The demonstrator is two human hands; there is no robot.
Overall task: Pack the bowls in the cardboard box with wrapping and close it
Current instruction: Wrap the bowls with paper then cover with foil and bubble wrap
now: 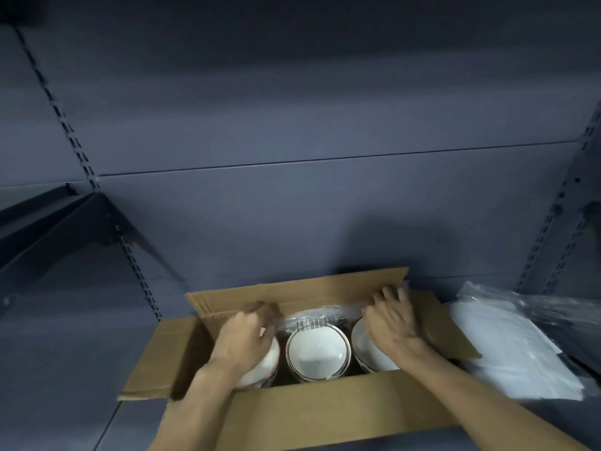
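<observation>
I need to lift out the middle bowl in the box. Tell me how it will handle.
The middle bowl looks glazed ceramic, so probably rigid, breakable and heavy for its size. Its glossy white inside suggests a slippery grip. It sits close between neighbouring bowls in the cardboard box, so finger room looks scarce.

A barcode label (313,323) sits on the clear wrapping (320,315); its print is unreadable.

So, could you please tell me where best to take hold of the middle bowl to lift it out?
Probably pinch the middle bowl by its upturned rim, coming straight down from above: it sits mouth-up, hemmed in by neighbouring bowls and the box wall, so only the rim is free.
</observation>
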